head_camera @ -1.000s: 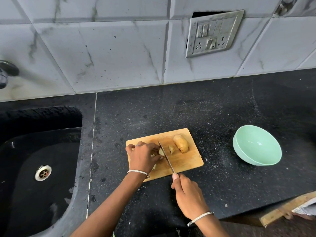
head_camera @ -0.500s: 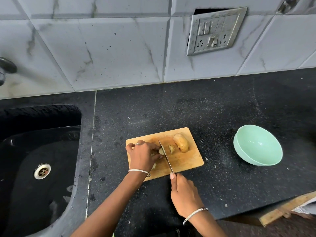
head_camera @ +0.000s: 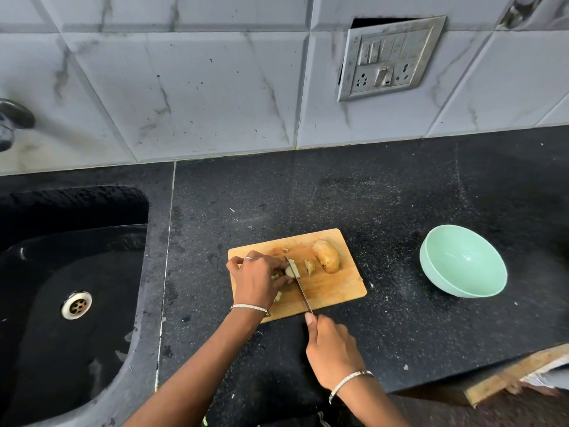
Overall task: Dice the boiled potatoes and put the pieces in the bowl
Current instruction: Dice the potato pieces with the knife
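Observation:
A wooden cutting board (head_camera: 335, 288) lies on the black counter. On its far right rests a whole boiled potato (head_camera: 326, 255), with a small cut piece (head_camera: 309, 266) beside it. My left hand (head_camera: 257, 280) holds a partly cut potato (head_camera: 291, 270) down with curled fingers. My right hand (head_camera: 331, 349) grips the handle of a knife (head_camera: 300, 288), forefinger along its back, and the blade stands in the potato right beside my left fingers. Small diced bits (head_camera: 278, 295) lie by my left palm. The mint-green bowl (head_camera: 462, 265) sits to the right, with nothing in it.
A black sink (head_camera: 70, 288) with a metal drain lies to the left of the board. A tap (head_camera: 14, 120) sticks out at the far left. Tiled wall with a switch plate (head_camera: 389, 58) stands behind. A wooden edge (head_camera: 511, 374) shows at the lower right.
The knife has shifted slightly toward my left fingers and sits in the potato. Both hands stay in about the same place; the camera moved a little.

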`<state>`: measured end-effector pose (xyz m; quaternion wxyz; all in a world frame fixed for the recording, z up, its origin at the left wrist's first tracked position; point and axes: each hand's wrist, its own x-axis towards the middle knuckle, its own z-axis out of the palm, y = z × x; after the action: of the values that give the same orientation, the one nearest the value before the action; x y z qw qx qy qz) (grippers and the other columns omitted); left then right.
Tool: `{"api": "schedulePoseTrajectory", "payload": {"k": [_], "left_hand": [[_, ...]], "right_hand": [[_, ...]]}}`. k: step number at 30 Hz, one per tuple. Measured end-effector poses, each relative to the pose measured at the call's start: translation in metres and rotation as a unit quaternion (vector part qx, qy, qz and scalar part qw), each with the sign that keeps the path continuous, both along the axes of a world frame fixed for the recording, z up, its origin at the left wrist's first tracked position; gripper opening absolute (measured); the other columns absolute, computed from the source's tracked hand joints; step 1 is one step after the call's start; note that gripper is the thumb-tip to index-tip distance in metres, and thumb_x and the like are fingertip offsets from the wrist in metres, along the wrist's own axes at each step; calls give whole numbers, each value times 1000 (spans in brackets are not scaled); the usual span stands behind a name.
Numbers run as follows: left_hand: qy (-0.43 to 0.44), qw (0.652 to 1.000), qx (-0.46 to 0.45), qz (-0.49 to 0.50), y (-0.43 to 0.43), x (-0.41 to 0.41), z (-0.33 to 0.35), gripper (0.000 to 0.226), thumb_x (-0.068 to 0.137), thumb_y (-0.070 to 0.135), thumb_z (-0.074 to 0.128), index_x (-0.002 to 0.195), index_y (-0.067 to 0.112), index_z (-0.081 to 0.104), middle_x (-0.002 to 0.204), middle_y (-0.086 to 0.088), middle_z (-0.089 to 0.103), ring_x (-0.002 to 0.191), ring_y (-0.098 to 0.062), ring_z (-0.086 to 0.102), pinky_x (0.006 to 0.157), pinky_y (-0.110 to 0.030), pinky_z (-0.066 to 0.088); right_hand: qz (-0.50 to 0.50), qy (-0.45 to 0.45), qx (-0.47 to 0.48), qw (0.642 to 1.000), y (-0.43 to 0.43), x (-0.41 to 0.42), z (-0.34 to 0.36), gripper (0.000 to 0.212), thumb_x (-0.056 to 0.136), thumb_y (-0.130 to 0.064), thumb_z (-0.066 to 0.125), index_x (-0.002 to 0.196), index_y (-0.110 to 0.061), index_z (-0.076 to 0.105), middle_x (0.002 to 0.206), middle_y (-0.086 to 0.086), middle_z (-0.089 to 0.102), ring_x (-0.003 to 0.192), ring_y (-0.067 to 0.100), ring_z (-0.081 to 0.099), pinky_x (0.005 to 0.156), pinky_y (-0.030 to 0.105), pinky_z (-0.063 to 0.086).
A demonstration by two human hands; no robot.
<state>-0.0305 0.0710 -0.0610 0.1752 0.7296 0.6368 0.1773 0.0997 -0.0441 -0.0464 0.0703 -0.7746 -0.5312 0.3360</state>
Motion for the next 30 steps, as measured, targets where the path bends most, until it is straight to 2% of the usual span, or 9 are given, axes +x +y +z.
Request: {"api": "schedulePoseTrajectory", "payload": {"k": [3, 10, 18, 21, 25, 30], "left_hand": [[1, 1000, -3, -2, 0, -1, -1, 26, 77, 47, 73, 102, 39, 71, 103, 20, 68, 110, -9, 48, 90, -38, 14], [17, 1000, -8, -2, 3, -4, -1, 35, 73, 48, 75, 107, 38, 69, 99, 18, 69, 110, -12, 49, 91, -39, 17], [1, 1000, 10, -3, 1, -10, 1, 18, 76, 46, 74, 92, 38, 72, 95, 19, 69, 105, -11, 49, 89, -39, 16], [-4, 1000, 7, -3, 2, -9, -1, 17, 77, 46, 73, 92, 39, 73, 96, 21, 68, 105, -11, 48, 90, -40, 17], [-9, 1000, 10, -2, 2, -9, -1, 16, 77, 45, 73, 92, 39, 73, 96, 20, 69, 105, -11, 49, 90, -39, 15], [1, 1000, 11, -3, 3, -8, 1, 16, 78, 45, 73, 92, 38, 73, 96, 20, 69, 105, -11, 49, 90, -39, 15]], "right_hand": [[-1, -1, 2, 1000, -19, 9, -2, 46, 101, -53, 16, 89, -26, 51, 85, -4, 58, 88, 24, 62, 73, 38, 48], [0, 12, 47, 999, -23, 12, 10, 47, 101, -50, 14, 89, -25, 52, 84, -5, 61, 82, 18, 58, 72, 36, 43], [16, -1, 51, 999, -8, 3, -1, 46, 100, -53, 15, 87, -25, 49, 85, -3, 62, 85, 24, 62, 71, 38, 45], [16, -2, 51, 999, -7, 1, 0, 44, 101, -51, 16, 87, -25, 47, 86, -2, 61, 88, 26, 62, 75, 40, 48], [20, -13, 55, 998, -8, -3, 3, 37, 103, -49, 16, 90, -26, 42, 81, -4, 53, 92, 28, 63, 71, 39, 45], [16, -11, 60, 998, -7, -2, 6, 38, 102, -50, 17, 90, -26, 44, 80, -5, 54, 88, 27, 63, 71, 39, 48]]}}
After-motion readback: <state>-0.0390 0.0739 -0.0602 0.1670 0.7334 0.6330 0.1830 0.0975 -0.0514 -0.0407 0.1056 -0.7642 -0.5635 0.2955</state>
